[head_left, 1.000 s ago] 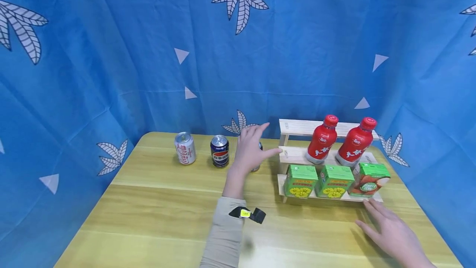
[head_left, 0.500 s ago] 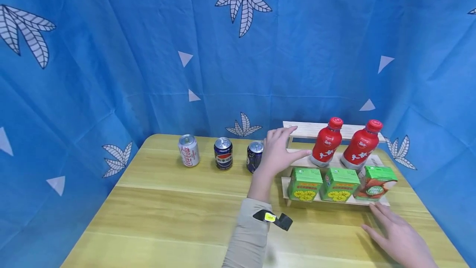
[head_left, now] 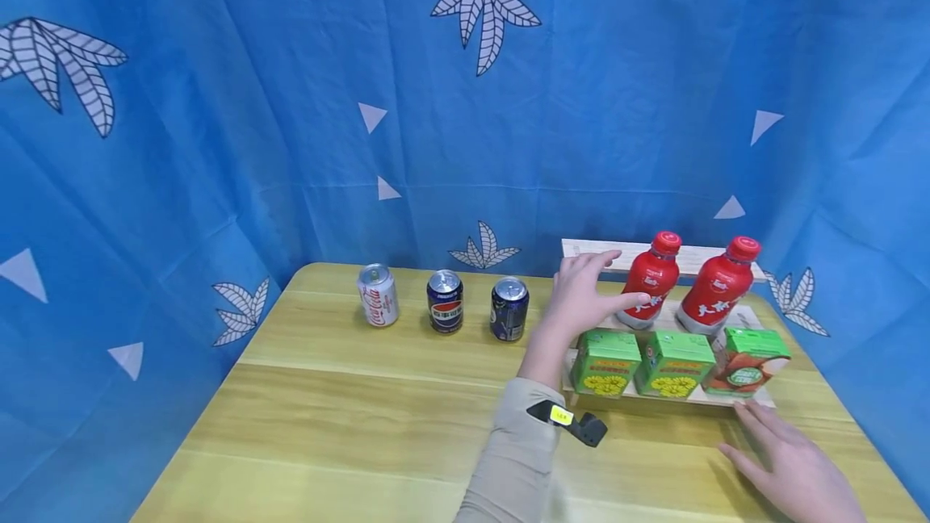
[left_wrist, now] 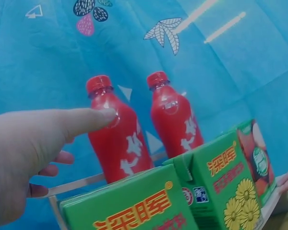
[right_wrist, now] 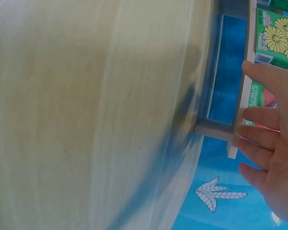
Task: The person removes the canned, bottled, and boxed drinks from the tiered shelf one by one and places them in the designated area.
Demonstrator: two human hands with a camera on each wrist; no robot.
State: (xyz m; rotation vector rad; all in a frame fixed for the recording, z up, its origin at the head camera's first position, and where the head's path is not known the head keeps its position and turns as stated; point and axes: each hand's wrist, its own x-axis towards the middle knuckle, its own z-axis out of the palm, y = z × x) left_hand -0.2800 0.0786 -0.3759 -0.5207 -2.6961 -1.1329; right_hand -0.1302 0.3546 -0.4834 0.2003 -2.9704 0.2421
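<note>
Two red bottles, the left one (head_left: 651, 277) and the right one (head_left: 719, 285), stand on the middle tier of a wooden shelf rack (head_left: 592, 247). Fingers spread, my left hand (head_left: 577, 297) is at the left bottle. Its thumb overlaps that bottle in the left wrist view; whether they touch I cannot tell. On the lowest tier sit two green drink cartons with yellow flowers, one left (head_left: 606, 361) and one in the middle (head_left: 676, 363), plus a green and brown carton (head_left: 747, 361). Fingertips of my right hand (right_wrist: 273, 139) rest at the rack's front edge, below that last carton.
Left of the rack, a white Coca-Cola can (head_left: 379, 297), a blue Pepsi can (head_left: 446, 303) and a dark blue can (head_left: 509, 311) stand in a row on the wooden table (head_left: 327, 410). A blue patterned curtain (head_left: 327, 63) hangs behind and at both sides.
My left hand has moved right, from in front of the dark blue can to the left red bottle. The right hand stays at the rack's edge. The head view has shifted slightly.
</note>
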